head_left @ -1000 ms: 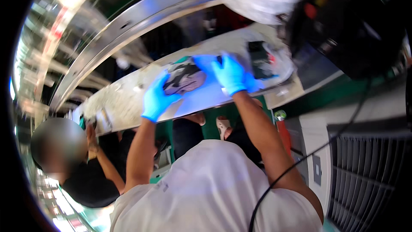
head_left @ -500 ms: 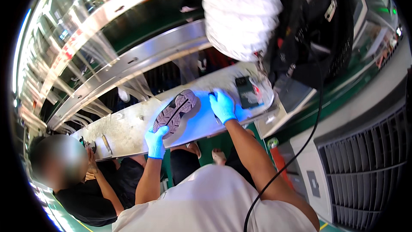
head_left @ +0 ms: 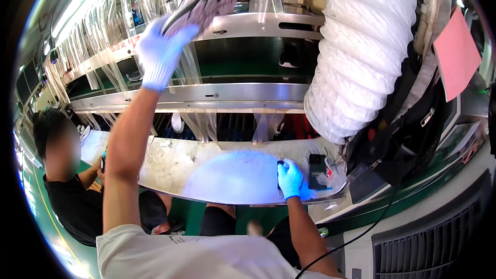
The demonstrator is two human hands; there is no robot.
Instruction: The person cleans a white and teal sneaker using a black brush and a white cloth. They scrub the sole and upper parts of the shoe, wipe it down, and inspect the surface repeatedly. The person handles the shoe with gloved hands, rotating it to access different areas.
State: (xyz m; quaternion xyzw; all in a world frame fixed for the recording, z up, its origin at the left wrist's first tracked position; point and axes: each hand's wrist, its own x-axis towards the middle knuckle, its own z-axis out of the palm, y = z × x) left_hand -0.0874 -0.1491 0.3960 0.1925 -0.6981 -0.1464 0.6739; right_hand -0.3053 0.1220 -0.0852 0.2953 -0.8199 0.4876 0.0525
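Observation:
My left hand (head_left: 164, 54), in a white knit glove, is raised high at the left in front of the upper rail. It is closed on a shoe (head_left: 199, 9) with a grey-mauve patterned sole and a dark part showing. Motion blurs both. Lower down at the right, my gloved right hand (head_left: 290, 177) rests at the worktable (head_left: 165, 168). Its fingers are wrapped round a small black flashlight (head_left: 280, 165), mostly hidden by the hand. A blue patch of light (head_left: 232, 178) spreads over the tabletop to the left of it.
A dark phone-like box (head_left: 316, 171) and crumpled clear plastic (head_left: 336, 175) lie right of my right hand. A wide white duct (head_left: 361, 46) hangs above. Clear strips line the metal rails (head_left: 248, 93). One dark shoe (head_left: 289, 56) sits behind them. A co-worker (head_left: 72, 196) sits at left.
My left hand has lifted the shoe up and away from the lit tabletop toward the upper rail. My right hand stays by the table with the flashlight. The view has tilted up.

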